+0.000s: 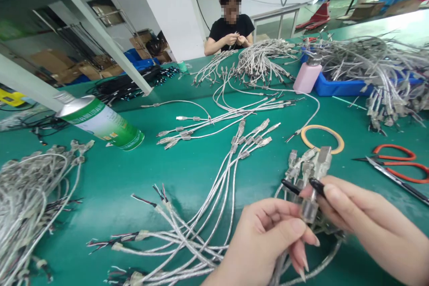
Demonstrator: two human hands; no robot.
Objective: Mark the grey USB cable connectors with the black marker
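Observation:
My left hand (273,237) pinches a clear-jacketed USB cable close to its grey cylindrical bead (309,211). The fingers of my right hand (360,212) close on a black two-pronged tool (317,186), perhaps tweezers, right by that cable; its exact kind is partly hidden. Above the fingertips rises a USB plug (324,161). Other USB plugs (293,158) are clustered just behind my hands. To the left of my left hand lies a spread bundle of silvery USB cables (214,205), plugs pointing away and stripped wire ends (147,201) toward the left.
Orange-handled scissors (395,161), a knife (398,181) and a tape roll (322,138) lie at right. A green-white can (103,120) stands left, near a cable heap (36,196). Farther back are a pink bottle (307,76), a blue tray (342,86) and a seated co-worker (231,31).

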